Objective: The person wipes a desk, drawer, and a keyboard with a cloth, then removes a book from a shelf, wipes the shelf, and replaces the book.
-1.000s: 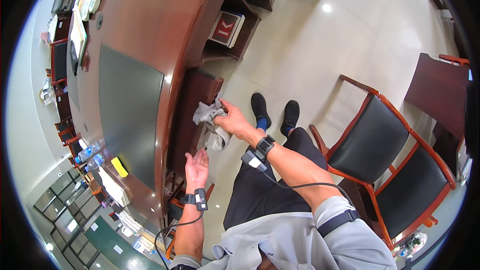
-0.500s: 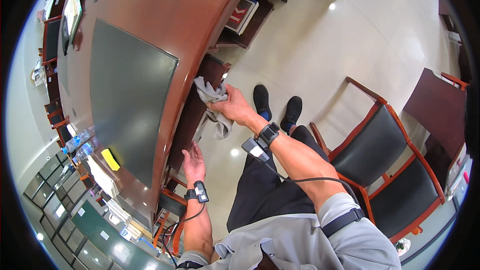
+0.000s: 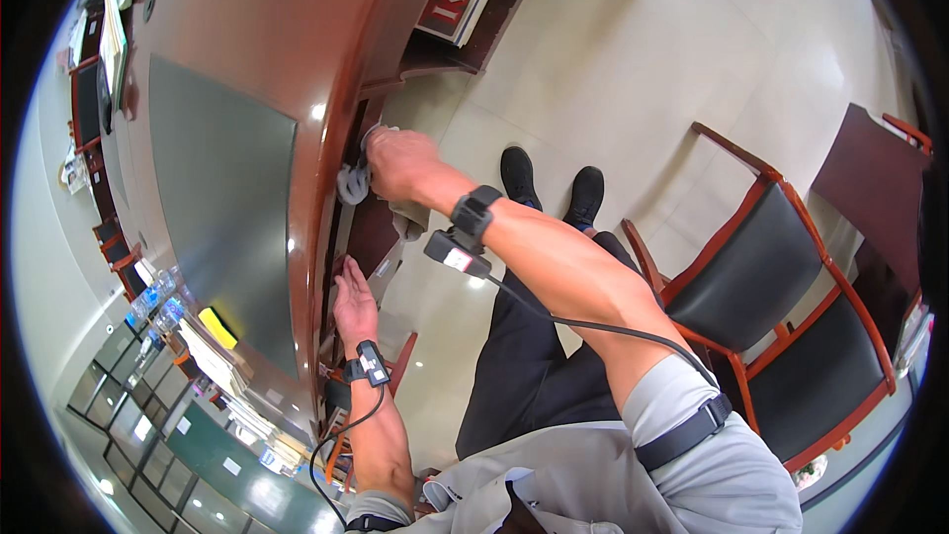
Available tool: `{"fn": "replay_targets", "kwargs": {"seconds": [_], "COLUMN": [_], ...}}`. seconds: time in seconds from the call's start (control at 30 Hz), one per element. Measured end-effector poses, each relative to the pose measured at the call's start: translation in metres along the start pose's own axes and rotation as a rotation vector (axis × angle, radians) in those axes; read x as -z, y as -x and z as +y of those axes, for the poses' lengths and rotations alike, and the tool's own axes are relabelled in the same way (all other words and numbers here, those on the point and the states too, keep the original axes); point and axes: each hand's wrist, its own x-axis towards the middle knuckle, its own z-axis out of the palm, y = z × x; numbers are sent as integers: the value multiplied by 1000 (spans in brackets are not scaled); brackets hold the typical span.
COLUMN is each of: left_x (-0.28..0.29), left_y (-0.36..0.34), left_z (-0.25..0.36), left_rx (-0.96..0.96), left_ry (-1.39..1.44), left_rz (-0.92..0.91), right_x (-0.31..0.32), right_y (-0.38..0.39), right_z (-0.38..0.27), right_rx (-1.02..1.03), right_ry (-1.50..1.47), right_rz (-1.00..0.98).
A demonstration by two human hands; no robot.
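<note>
Left of a chair [image 3: 748,272], a cloth [image 3: 352,184] sits beside a desk [image 3: 257,10]; a sponge [image 3: 217,327] lies on top, a book [image 3: 447,2] on a shelf [image 3: 501,32].

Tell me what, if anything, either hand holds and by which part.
The right hand grips a grey cloth by its bunched middle; the left hand holds nothing.

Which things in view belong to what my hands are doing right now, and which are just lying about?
In use:
- gray cloth, held in your right hand
- desk, with your open left hand near its edge

Just lying about:
- yellow block
- plastic bottles
- book on the shelf
</note>
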Motion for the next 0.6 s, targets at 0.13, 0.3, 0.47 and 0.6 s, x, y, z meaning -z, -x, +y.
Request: {"fn": "replay_targets", "kwargs": {"seconds": [0.13,0.3,0.47,0.6], "left_x": [-7,-41,-143,-219], "left_y": [3,54,113,138], "left_z": [-11,-66,-124,-134], "left_rx": [64,374,434,239], "left_ry": [-170,-905,-1171,-1377], "left_rz": [-23,-178,-587,-779], "right_x": [11,27,52,92], "right_y": [13,119,279,401], "right_z": [18,67,138,193], "right_rx": [80,-95,-464,-828], "right_ry": [80,-339,-448,-468], "right_rz": [48,-123,230,544]}}
